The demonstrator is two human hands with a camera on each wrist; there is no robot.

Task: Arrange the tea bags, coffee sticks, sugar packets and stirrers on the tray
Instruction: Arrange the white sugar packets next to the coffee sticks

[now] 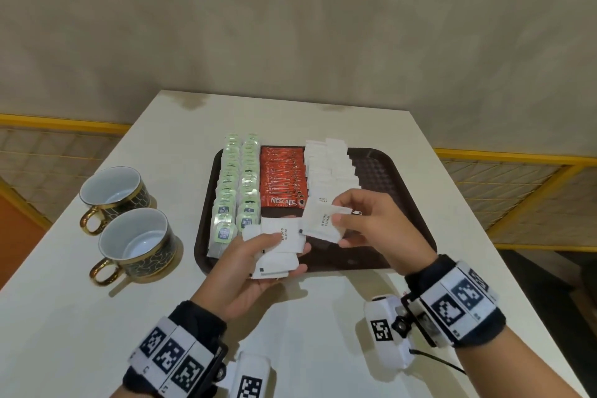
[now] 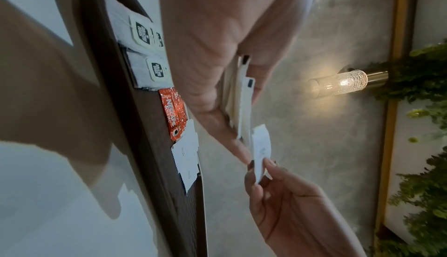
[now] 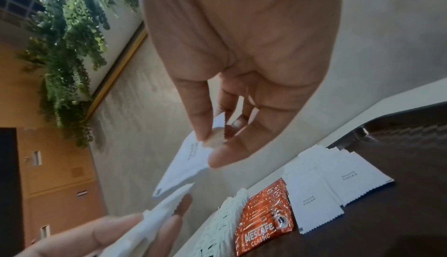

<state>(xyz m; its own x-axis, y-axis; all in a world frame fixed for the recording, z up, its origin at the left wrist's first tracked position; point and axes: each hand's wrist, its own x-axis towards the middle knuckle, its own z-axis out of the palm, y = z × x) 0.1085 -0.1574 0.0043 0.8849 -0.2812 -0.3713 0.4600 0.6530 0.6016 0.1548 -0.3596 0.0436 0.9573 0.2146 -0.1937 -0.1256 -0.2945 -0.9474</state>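
White tabletop [image 1: 323, 317], contents listed from its left edge to its right.

Two cups [image 1: 129, 220]: near the left edge, off the tray, upright, apparently empty.

Tray [image 1: 400, 191], brown, mid-tabletop:
- Tea bags [image 1: 235, 191]: two overlapping rows along its left side.
- Coffee sticks [image 1: 282, 178]: one red row just right of the tea.
- Sugar packets [image 1: 329, 165]: two white rows right of the coffee, unfinished at the near end.
- Right side bare; no stirrers visible anywhere.

Left hand [image 1: 245, 268]: over the tray's near edge, grip closed round a stack [image 1: 277, 249] of sugar packets.

Right hand [image 1: 378, 226]: over the tray, thumb and fingers pinching one packet [image 1: 326, 220] beside the stack.

Progress, as judged: tea and coffee laid out; sugar partly done, stack remaining; stirrers outstanding.
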